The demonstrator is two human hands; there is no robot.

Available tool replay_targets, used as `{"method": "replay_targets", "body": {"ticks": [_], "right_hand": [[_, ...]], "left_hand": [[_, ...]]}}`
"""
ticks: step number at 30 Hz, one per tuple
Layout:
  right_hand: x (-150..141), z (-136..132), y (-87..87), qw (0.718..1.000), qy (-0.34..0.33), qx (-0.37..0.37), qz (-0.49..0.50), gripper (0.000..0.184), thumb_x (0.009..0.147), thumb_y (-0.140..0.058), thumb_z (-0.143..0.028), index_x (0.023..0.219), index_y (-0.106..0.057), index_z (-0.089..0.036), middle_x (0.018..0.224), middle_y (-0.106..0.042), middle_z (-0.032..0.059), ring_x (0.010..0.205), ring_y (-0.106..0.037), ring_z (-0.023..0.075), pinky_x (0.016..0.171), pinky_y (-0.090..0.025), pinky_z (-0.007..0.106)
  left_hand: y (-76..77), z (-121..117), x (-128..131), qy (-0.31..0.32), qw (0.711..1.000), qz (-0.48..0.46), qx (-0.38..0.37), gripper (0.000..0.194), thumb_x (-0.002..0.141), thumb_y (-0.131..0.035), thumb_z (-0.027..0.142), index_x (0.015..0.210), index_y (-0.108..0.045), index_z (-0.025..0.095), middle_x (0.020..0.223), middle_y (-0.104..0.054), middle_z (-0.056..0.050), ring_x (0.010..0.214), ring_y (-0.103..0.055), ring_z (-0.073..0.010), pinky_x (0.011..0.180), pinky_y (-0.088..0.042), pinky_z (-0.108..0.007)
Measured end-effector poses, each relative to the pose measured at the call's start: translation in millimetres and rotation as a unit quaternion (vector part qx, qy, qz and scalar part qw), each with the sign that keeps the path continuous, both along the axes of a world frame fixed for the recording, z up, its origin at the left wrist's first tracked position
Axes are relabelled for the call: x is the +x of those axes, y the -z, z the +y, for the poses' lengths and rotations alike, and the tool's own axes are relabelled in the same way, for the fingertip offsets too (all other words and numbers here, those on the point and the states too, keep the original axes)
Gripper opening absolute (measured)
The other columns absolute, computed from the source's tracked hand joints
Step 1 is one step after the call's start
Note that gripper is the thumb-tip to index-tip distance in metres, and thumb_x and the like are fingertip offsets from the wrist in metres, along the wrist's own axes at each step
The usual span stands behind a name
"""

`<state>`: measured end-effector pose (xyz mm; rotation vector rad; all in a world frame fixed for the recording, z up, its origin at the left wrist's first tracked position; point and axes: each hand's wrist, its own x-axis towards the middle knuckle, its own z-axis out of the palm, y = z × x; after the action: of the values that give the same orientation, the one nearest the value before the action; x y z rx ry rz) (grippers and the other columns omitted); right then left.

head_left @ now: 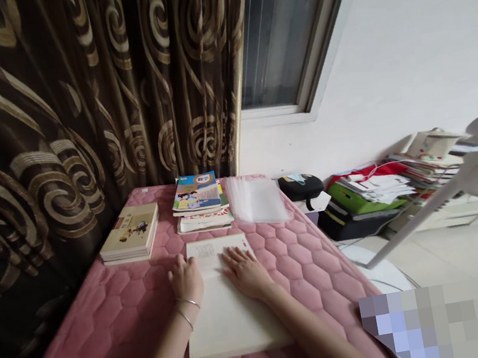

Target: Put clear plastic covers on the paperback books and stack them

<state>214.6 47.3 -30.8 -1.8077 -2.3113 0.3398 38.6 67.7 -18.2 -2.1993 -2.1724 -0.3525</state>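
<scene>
An open book (pixel 236 326) lies on the pink quilted cover, its long side running away from me. Its lower page looks blank; printed text shows on the far part. My right hand (pixel 246 272) rests flat on the book near its right edge, fingers stretched out. At the left edge is my left hand (pixel 186 280), fingers bent around the margin, with the thumb on the page side. Two thin bangles circle the left wrist. What lies under the left fingers is partly hidden.
Beyond the book stand a stack of cream books (pixel 131 233), a stack of colourful textbooks (pixel 198 195) and clear plastic sleeves (pixel 257 200). Patterned curtains (pixel 127 87) hang along the left and back. To the right are a black case (pixel 300 186), piled papers (pixel 375 186) and a white fan (pixel 431 205).
</scene>
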Motion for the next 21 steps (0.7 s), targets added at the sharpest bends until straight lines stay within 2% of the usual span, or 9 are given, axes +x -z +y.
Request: {"method": "replay_targets", "body": {"ticks": [1,3,5,6,9,13,17,19,21], "right_hand": [[0.0,0.6,0.7,1.0,-0.001,-0.014,0.0,0.058,0.096,-0.02,-0.05,0.145,-0.032,-0.022,0.152,-0.026,0.0055,0.14,-0.021,0.0281,0.112,-0.015,0.047],[0.8,2.5,1.5,1.0,-0.003,-0.028,-0.002,0.059,0.096,-0.017,-0.051,0.145,-0.029,-0.022,0.153,-0.023,0.005,0.14,-0.019,0.028,0.113,-0.015,0.048],[1.7,4.4,2.2,0.999,-0.003,-0.035,-0.005,0.06,0.096,-0.015,-0.052,0.146,-0.028,-0.022,0.153,-0.021,0.0047,0.141,-0.017,0.0271,0.113,-0.014,0.048],[2.0,5.0,2.6,0.999,-0.004,-0.037,-0.007,0.06,0.096,-0.014,-0.052,0.146,-0.028,-0.022,0.153,-0.021,0.0044,0.141,-0.016,0.0264,0.113,-0.014,0.048],[2.5,5.5,3.6,0.999,-0.009,-0.038,-0.018,0.058,0.096,-0.015,-0.049,0.146,-0.028,-0.022,0.153,-0.02,0.0045,0.141,-0.016,0.0256,0.113,-0.015,0.047],[2.3,4.6,3.7,0.999,-0.015,-0.039,-0.032,0.056,0.097,-0.015,-0.045,0.146,-0.028,-0.02,0.153,-0.019,0.0044,0.141,-0.016,0.0248,0.114,-0.015,0.047],[1.4,4.7,4.2,0.998,-0.013,-0.047,-0.034,0.056,0.097,-0.015,-0.044,0.146,-0.027,-0.019,0.153,-0.019,0.005,0.141,-0.017,0.0261,0.113,-0.014,0.047],[0.9,5.2,5.2,0.998,-0.01,-0.049,-0.033,0.057,0.096,-0.016,-0.044,0.146,-0.027,-0.019,0.153,-0.018,0.0055,0.141,-0.016,0.0262,0.113,-0.014,0.047],[0.6,5.6,6.2,0.999,-0.007,-0.043,-0.032,0.057,0.096,-0.016,-0.044,0.146,-0.028,-0.018,0.153,-0.019,0.0062,0.141,-0.015,0.0253,0.114,-0.013,0.046]], "left_hand": [[-0.5,-1.3,3.6,0.027,0.999,0.016,0.013,0.039,0.089,-0.031,0.011,0.109,-0.064,0.018,0.122,-0.053,-0.014,0.107,-0.052,-0.0253,0.089,-0.04,-0.04],[2.3,-1.2,12.5,0.13,0.991,0.026,0.011,0.043,0.09,-0.03,0.011,0.121,-0.057,0.018,0.135,-0.048,-0.012,0.124,-0.042,-0.0252,0.101,-0.034,-0.042],[8.8,1.7,21.7,0.229,0.973,0.025,-0.027,0.046,0.09,-0.031,0.013,0.133,-0.047,0.018,0.142,-0.044,-0.01,0.133,-0.034,-0.0233,0.108,-0.029,-0.04],[12.3,3.8,25.5,0.25,0.967,0.025,-0.049,0.048,0.09,-0.032,0.015,0.137,-0.043,0.016,0.145,-0.041,-0.011,0.135,-0.032,-0.0236,0.109,-0.027,-0.041],[19.6,10.0,29.0,0.221,0.97,0.026,-0.102,0.051,0.092,-0.031,0.027,0.141,-0.036,0.013,0.15,-0.03,-0.013,0.138,-0.028,-0.0262,0.112,-0.024,-0.045],[17.7,15.9,13.5,0.21,0.968,0.025,-0.131,0.055,0.093,-0.029,0.037,0.141,-0.035,0.01,0.151,-0.026,-0.014,0.14,-0.024,-0.0275,0.113,-0.024,-0.045],[10.2,21.5,2.4,0.233,0.966,0.017,-0.111,0.049,0.092,-0.032,0.025,0.135,-0.042,0.003,0.146,-0.036,-0.018,0.135,-0.034,-0.0229,0.11,-0.03,-0.034],[7.3,26.8,9.2,0.226,0.969,0.017,-0.094,0.047,0.09,-0.029,0.015,0.132,-0.045,0.003,0.143,-0.041,-0.02,0.131,-0.04,-0.0213,0.107,-0.034,-0.032],[7.1,33.9,22.0,0.233,0.969,0.017,-0.083,0.048,0.089,-0.028,0.013,0.135,-0.043,0.008,0.144,-0.04,-0.017,0.133,-0.038,-0.02,0.108,-0.033,-0.033]]}}
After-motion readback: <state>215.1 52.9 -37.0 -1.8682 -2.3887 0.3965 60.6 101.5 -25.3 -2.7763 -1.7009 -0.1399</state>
